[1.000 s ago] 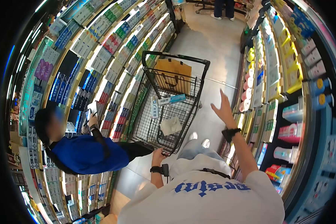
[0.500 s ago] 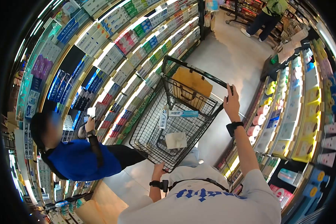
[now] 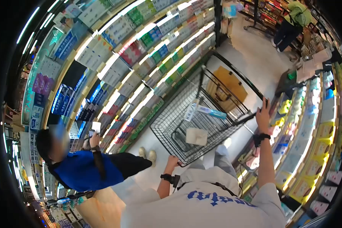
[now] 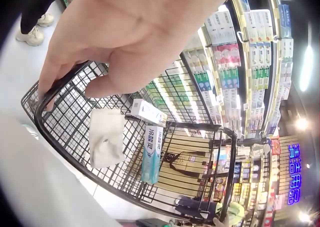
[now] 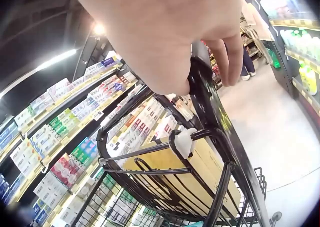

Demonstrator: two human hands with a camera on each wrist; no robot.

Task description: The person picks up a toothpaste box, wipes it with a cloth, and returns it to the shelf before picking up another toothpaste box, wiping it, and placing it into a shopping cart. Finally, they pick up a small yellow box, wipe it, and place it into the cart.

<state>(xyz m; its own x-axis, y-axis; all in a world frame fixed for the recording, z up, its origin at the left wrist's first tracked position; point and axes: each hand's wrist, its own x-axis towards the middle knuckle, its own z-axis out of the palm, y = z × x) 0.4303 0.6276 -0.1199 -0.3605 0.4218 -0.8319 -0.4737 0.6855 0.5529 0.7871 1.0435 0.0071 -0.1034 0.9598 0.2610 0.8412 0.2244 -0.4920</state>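
A black wire shopping cart (image 3: 241, 77) stands at an angle in the aisle. My left hand (image 3: 171, 162) grips the basket's rim at the end nearest me; in the left wrist view its fingers curl over the rim, thumb inside. At the far right corner, my right hand (image 3: 263, 117) holds the handle, the thumb on one side and fingers hanging over the other. Inside the basket lie a blue-and-white toothpaste box (image 4: 152, 154), a white box (image 4: 148, 112) and a white soft pack (image 4: 106, 137). A brown bag (image 3: 228, 89) with dark handles stands at the handle end.
Left of the cart runs a long shelf of boxed goods (image 3: 114, 70). A person in blue (image 3: 91, 169) stands beside it with a phone. Lit shelves (image 3: 307, 131) line the right side. Farther up the aisle is another person (image 3: 292, 26) in green.
My right hand has come from the air beside the cart onto its handle. The cart has swung round, its handle end moving right. My left hand keeps its hold on the rim.
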